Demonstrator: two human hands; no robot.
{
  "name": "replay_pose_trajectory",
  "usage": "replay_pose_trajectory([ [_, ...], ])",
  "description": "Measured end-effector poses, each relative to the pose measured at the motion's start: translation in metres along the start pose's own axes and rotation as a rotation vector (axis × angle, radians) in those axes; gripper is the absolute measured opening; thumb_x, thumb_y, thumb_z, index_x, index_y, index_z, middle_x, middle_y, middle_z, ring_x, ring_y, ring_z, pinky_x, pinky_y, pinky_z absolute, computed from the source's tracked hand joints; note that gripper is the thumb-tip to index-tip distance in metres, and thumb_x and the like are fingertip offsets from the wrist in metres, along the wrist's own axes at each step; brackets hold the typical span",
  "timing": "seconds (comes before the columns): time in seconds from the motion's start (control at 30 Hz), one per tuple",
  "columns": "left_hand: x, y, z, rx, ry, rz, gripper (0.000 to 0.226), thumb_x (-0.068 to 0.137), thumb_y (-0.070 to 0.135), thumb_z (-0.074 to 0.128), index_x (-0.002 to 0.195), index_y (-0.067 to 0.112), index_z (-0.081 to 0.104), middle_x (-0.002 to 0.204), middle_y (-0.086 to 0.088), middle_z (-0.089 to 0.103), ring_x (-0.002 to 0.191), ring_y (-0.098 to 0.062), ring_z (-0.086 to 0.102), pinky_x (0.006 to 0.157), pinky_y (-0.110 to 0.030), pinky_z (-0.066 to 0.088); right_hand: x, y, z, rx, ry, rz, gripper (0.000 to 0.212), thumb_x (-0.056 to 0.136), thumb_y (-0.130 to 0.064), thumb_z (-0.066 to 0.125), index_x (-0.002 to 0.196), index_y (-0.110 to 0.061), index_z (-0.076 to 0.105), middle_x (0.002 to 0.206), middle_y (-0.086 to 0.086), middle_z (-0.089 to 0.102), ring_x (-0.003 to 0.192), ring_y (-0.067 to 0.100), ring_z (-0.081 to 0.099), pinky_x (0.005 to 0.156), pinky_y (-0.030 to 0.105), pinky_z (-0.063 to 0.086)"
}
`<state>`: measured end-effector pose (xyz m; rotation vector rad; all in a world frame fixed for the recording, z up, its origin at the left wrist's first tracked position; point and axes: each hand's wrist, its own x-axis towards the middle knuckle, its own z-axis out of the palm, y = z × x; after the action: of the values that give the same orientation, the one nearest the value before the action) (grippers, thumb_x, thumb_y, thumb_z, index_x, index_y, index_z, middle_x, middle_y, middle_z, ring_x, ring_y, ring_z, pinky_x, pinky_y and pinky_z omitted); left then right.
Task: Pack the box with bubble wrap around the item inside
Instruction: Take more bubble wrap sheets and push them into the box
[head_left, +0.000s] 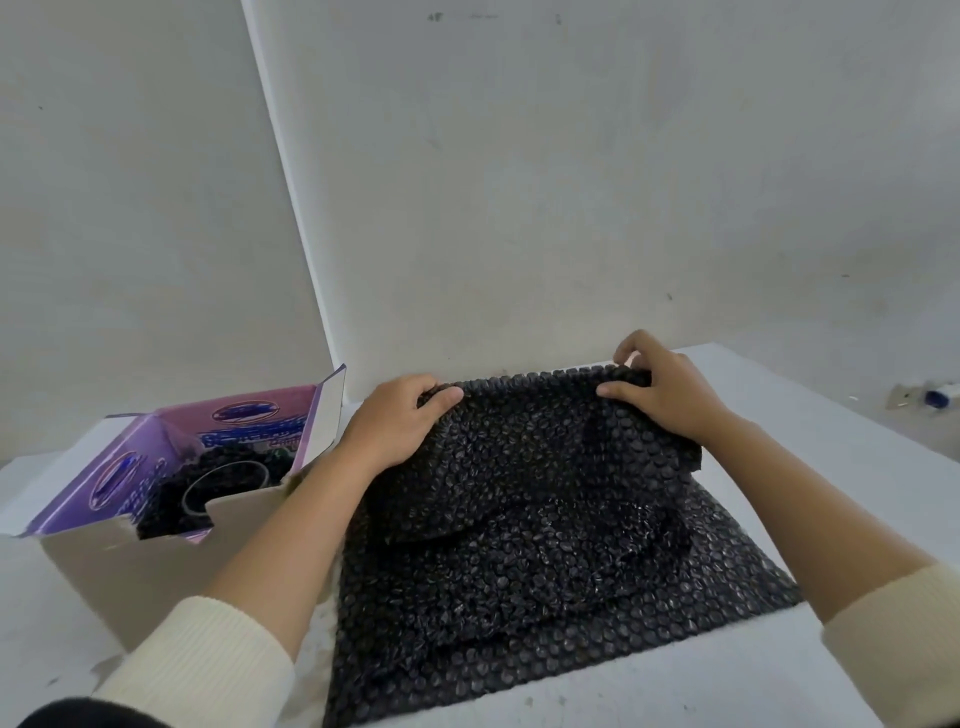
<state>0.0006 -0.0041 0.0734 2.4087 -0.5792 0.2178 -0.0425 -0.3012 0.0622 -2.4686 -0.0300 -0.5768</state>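
The black bubble wrap (519, 519) lies spread on the white worktop (831, 441), its far edge lifted and folded over. The left hand (400, 423) and right hand (660, 389) pinch that edge, fingers closed on it. Left of the wrap stands the open box (135, 545), a dark item (223, 483) inside.

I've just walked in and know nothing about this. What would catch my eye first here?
The big sheet of black bubble wrap spread over the white table in the middle stands out most, with the left hand and right hand gripping its far edge. To the left sits an open cardboard box with purple flaps, already holding dark bubble wrap around a round item.
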Motion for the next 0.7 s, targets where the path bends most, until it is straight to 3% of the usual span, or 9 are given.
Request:
replay_pose_trajectory([
  [0.1,0.001,0.004,-0.005,-0.067,0.058,0.000,0.022,0.089,0.046,0.051,0.091,0.024,0.052,0.096,0.001,0.061,0.094,-0.018,0.055,0.077,-0.032,0.039,0.003,-0.005,-0.010,0.109,-0.054,-0.045,0.036,0.080,-0.025,0.071,0.092,-0.017,0.038,0.093,0.002,0.050,0.090,0.020,0.049,0.078,0.033,0.036],
  [0.2,-0.002,0.011,-0.008,-0.175,0.089,0.022,0.017,0.088,0.038,0.057,0.100,0.033,0.045,0.115,-0.005,0.058,0.112,-0.019,0.051,0.086,-0.031,0.034,0.002,-0.010,-0.016,0.212,-0.102,-0.085,0.031,0.079,-0.009,0.072,0.073,-0.013,0.041,0.074,-0.001,0.047,0.067,0.005,0.046,0.070,0.026,0.035],
  [0.3,-0.004,0.018,-0.013,-0.193,0.073,0.087,0.010,0.087,0.033,0.059,0.084,0.039,0.052,0.099,0.004,0.060,0.107,-0.016,0.053,0.086,-0.029,0.034,-0.001,-0.009,-0.020,0.290,-0.142,-0.065,0.017,0.079,-0.004,0.071,0.073,-0.017,0.062,0.077,-0.005,0.064,0.067,-0.006,0.057,0.076,0.022,0.040],
  [0.43,-0.008,0.025,-0.023,-0.231,0.019,0.139,0.005,0.081,0.037,0.066,0.085,0.034,0.068,0.095,0.011,0.068,0.096,-0.009,0.060,0.091,-0.028,0.043,-0.007,-0.016,-0.021,0.231,-0.233,-0.022,0.015,0.077,-0.022,0.075,0.091,-0.025,0.071,0.097,-0.008,0.069,0.092,0.003,0.062,0.084,0.021,0.042],
  [0.5,-0.011,0.028,-0.027,-0.108,-0.067,0.127,0.034,0.069,0.045,0.075,0.099,0.033,0.067,0.106,0.011,0.062,0.102,-0.008,0.056,0.095,-0.027,0.042,-0.009,-0.019,-0.021,0.162,-0.282,0.048,0.043,0.060,-0.042,0.084,0.098,-0.029,0.069,0.104,-0.008,0.066,0.099,0.011,0.061,0.088,0.026,0.042],
  [0.6,-0.016,0.034,-0.031,0.245,-0.247,0.102,0.085,0.048,0.054,0.084,0.124,0.036,0.052,0.119,0.009,0.041,0.109,-0.009,0.046,0.099,-0.031,0.041,-0.013,-0.021,-0.016,-0.059,-0.358,0.073,0.082,0.031,-0.072,0.073,0.106,-0.044,0.057,0.115,-0.014,0.055,0.113,0.014,0.048,0.108,0.040,0.028],
  [0.7,-0.017,0.036,-0.031,0.426,-0.295,0.134,0.095,0.047,0.052,0.085,0.130,0.033,0.044,0.119,0.008,0.032,0.109,-0.013,0.046,0.096,-0.033,0.044,-0.017,-0.021,-0.012,-0.231,-0.403,0.014,0.102,0.027,-0.076,0.069,0.119,-0.038,0.047,0.124,-0.014,0.046,0.118,0.013,0.040,0.109,0.040,0.014],
])
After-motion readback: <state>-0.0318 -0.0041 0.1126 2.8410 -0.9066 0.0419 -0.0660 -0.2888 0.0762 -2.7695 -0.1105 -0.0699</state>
